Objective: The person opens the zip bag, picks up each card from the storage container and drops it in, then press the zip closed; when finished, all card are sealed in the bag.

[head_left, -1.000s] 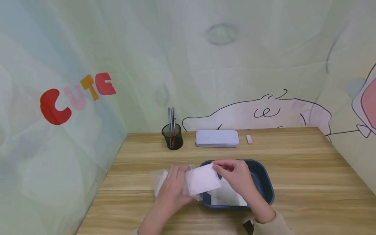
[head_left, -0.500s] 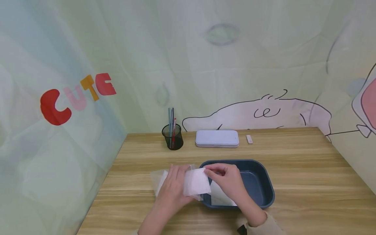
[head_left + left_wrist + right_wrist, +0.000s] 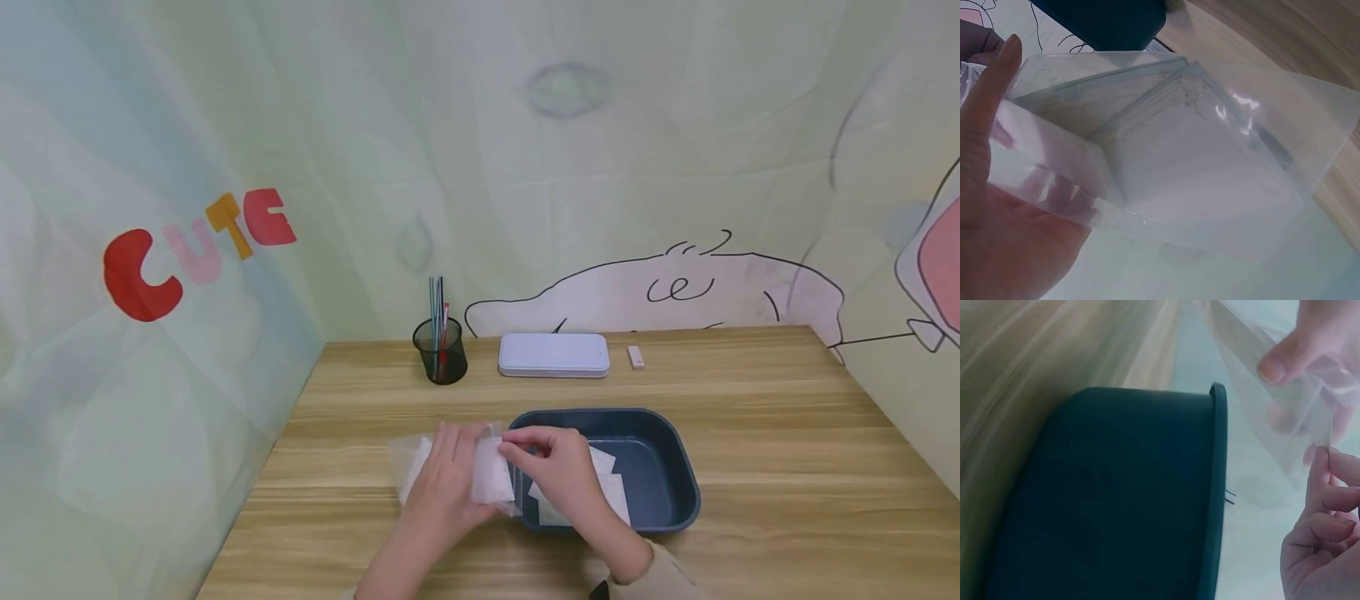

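Left hand (image 3: pixel 450 479) grips clear bag (image 3: pixel 420 462) flat on counter (image 3: pixel 750 433), at 9 o'clock of tray (image 3: pixel 675 467). Right hand (image 3: pixel 551 467) pinches white sheet (image 3: pixel 491 479) at bag mouth, sheet approx. half inside. More white sheets (image 3: pixel 611 487) lie in tray. Far edge, 12 o'clock: pen cup (image 3: pixel 441 350), white case (image 3: pixel 553 354), small eraser (image 3: pixel 636 357), well apart from hands. Tray rim sits just beside bag opening.

Perhaps pens in cup (image 3: pixel 441 350), too small
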